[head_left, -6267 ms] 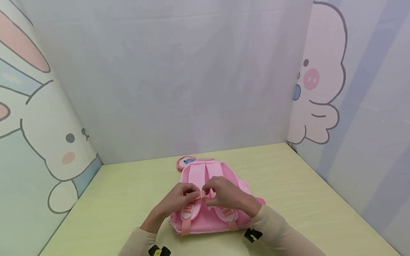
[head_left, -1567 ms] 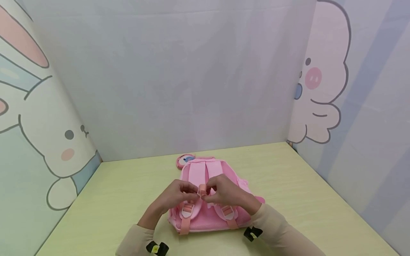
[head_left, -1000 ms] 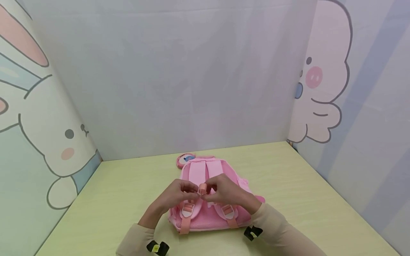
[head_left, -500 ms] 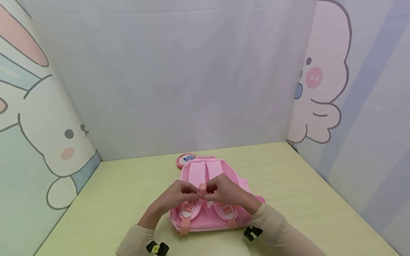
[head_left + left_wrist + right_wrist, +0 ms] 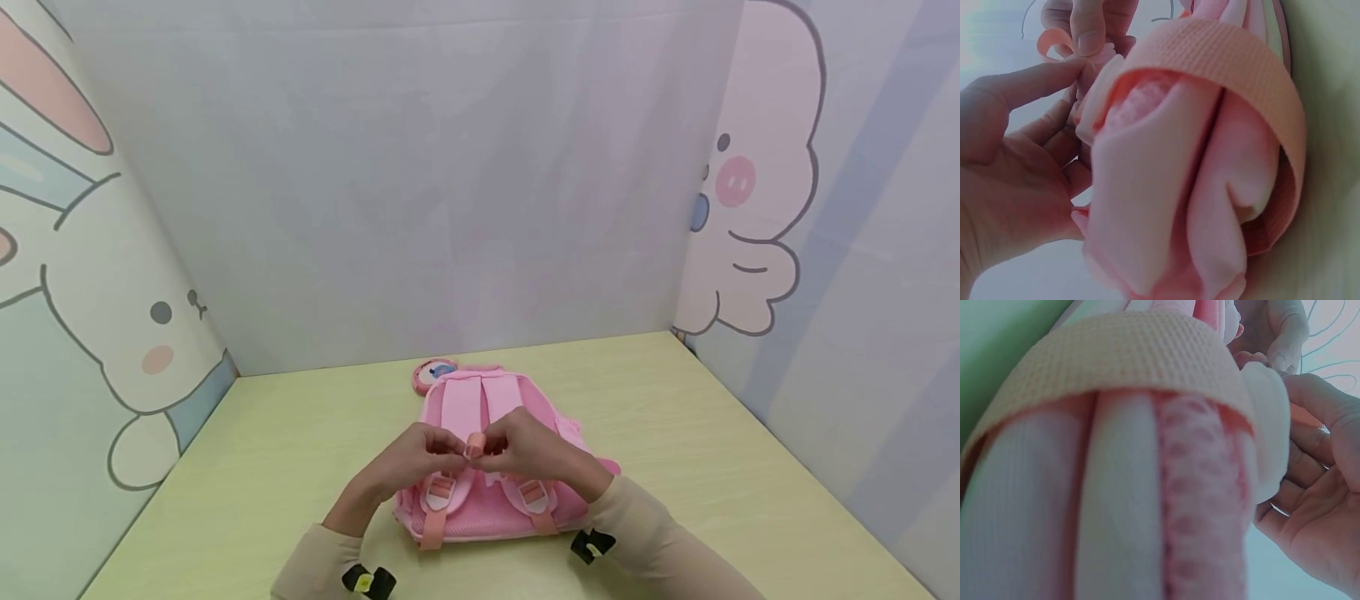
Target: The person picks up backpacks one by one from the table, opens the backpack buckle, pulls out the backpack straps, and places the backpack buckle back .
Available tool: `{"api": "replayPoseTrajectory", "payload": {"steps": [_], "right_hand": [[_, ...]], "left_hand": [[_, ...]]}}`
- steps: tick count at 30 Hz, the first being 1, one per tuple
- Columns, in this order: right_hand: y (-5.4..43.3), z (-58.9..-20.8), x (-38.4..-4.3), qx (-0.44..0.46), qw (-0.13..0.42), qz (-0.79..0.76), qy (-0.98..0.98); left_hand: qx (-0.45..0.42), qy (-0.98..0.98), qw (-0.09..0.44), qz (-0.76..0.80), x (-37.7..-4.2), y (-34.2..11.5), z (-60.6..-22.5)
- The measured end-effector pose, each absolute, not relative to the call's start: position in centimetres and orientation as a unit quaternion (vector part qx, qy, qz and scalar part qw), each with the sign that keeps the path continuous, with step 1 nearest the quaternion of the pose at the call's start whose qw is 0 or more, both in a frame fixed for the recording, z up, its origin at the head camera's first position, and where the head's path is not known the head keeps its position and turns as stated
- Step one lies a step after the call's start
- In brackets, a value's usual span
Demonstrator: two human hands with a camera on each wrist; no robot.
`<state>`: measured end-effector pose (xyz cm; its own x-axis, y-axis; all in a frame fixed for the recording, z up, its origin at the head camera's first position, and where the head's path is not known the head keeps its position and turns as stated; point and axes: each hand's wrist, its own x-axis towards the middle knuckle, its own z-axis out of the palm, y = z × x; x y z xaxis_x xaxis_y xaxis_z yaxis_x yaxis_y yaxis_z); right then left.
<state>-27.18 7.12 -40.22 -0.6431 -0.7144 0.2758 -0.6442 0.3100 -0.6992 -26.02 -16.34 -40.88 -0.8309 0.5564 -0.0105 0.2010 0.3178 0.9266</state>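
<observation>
A pink child's backpack (image 5: 495,521) lies on the table with its shoulder straps facing up. Over its middle, my left hand (image 5: 420,454) pinches a small pale pink plastic buckle at the fingertips. My right hand (image 5: 525,446) pinches the salmon webbing strap (image 5: 476,444), which bends up in a short loop between the two hands. In the left wrist view, that loop of webbing (image 5: 1052,42) curls beside the touching fingertips. The fingers partly hide the buckle. Near the bottom of the bag, white adjuster buckles (image 5: 438,492) join the shoulder straps to wider salmon webbing.
A round pink ornament (image 5: 432,376) with a cartoon picture lies by the backpack's top left. Beneath everything is a pale yellow-green table (image 5: 300,467). A grey cloth wall (image 5: 412,208) stands behind, with cartoon-printed side panels (image 5: 150,350).
Earlier the strap lay flatter between my hands; now it stands up in a loop at my right fingertips. Over the last second the loop has shifted slightly, while both hands stay nearly in place.
</observation>
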Motion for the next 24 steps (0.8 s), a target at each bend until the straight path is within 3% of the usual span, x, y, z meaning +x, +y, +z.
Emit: {"api": "replayPoseTrajectory", "payload": {"steps": [24], "right_hand": [[7.27, -40.7, -27.53, -0.428, 0.055, -0.414, 0.802]], "left_hand": [[0.234, 0.805, 0.137, 0.527, -25.9, -15.94, -41.11]]}}
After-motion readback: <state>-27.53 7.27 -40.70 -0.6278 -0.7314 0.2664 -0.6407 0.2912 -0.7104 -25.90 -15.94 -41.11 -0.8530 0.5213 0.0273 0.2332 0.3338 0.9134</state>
